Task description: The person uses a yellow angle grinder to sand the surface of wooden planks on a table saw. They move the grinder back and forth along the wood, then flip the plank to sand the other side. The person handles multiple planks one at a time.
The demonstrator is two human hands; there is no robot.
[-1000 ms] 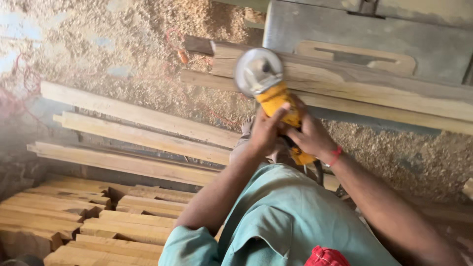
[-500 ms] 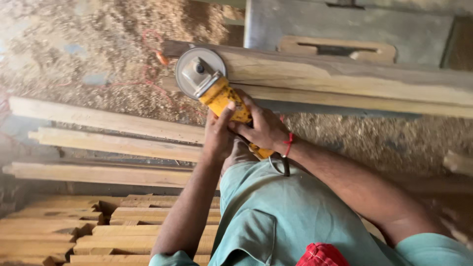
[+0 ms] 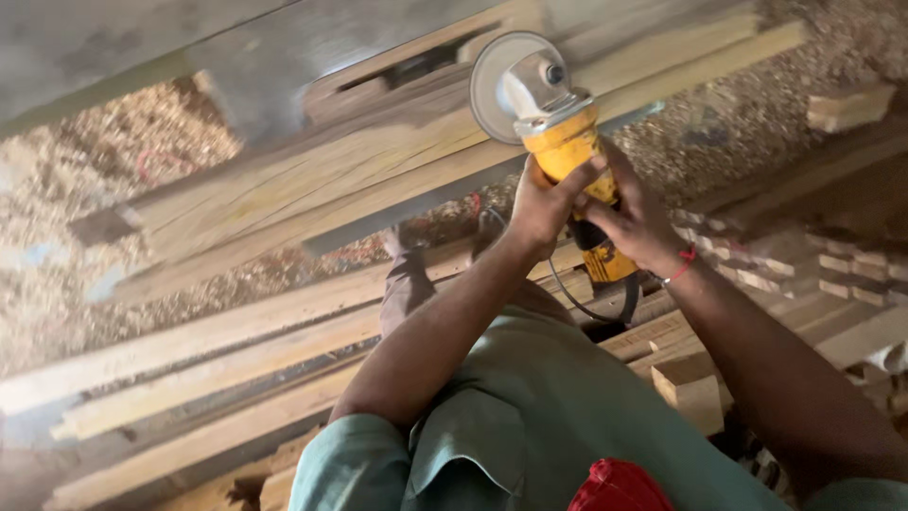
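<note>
Both hands hold a yellow angle grinder point(image 3: 567, 151) in the upper middle of the frame. The left hand point(image 3: 544, 203) has its grip closed around the plastic body from the left, and the right hand point(image 3: 636, 222) is closed on the rear handle, a red thread at its wrist. The round grey metal disc guard point(image 3: 501, 80) sits against a long rough-sawn wooden plank point(image 3: 312, 180) that slants from middle left up to upper right — pale, grainy, with a dark streak. A black power cord point(image 3: 605, 308) loops below the handle. Loose sawdust point(image 3: 113, 142) covers the floor at upper left, and squared timber lengths point(image 3: 199, 369) lie stacked in the lower left. Since half a second ago the plank has gone from level to slanted in the view, and the grinder has shifted from the upper left toward the centre.
</note>
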